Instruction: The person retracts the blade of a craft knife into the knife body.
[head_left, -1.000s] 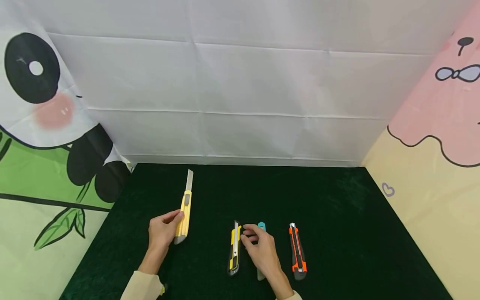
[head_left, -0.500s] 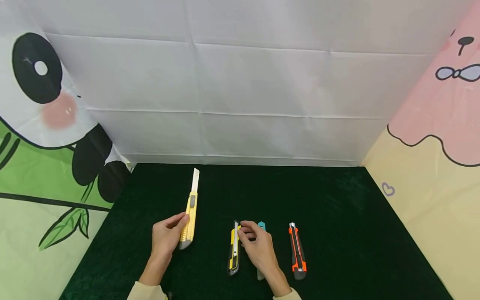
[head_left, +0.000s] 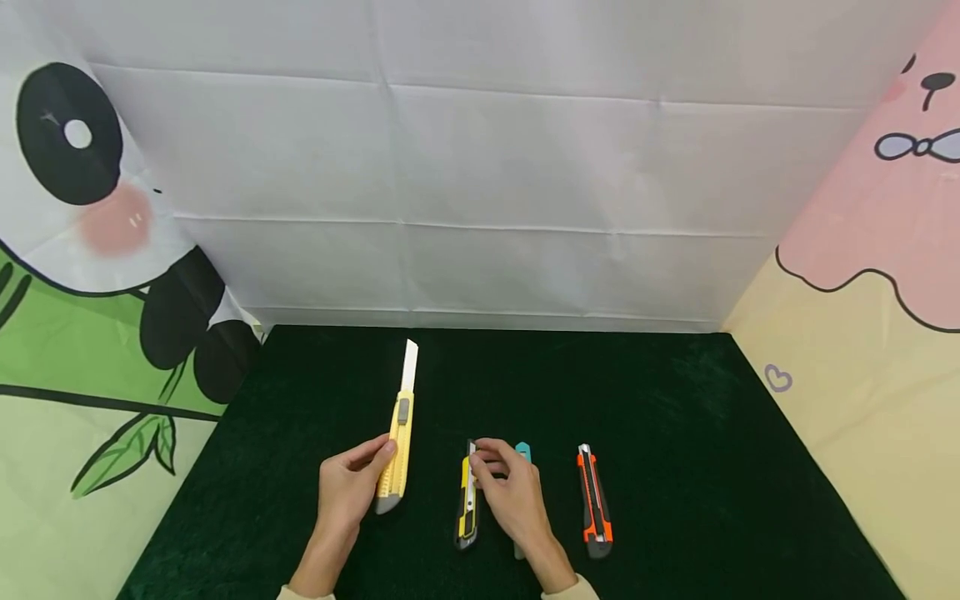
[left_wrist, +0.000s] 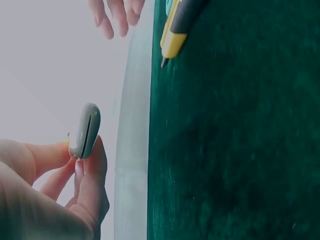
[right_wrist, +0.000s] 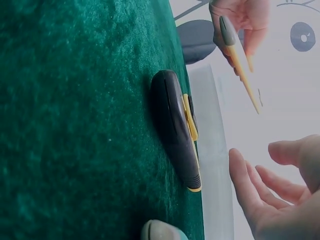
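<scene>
My left hand pinches a pale yellow snap-off cutter knife between thumb and fingers, its blade extended and pointing away from me. In the left wrist view the cutter's grey end faces the camera. My right hand is over the table between a yellow-and-black cutter knife and a teal one. Its thumb and fingers are apart with nothing between them, as the right wrist view shows. The right hand covers most of the teal cutter; only its two ends show.
A red-and-black cutter knife lies to the right of my right hand. All rests on a dark green velvety tablecloth. A white cloth wall stands behind the table, with printed cloths at both sides.
My left hand has moved right with the pale yellow cutter, bringing it closer to the right hand. The right hand has shifted slightly left, towards the yellow-and-black cutter.
</scene>
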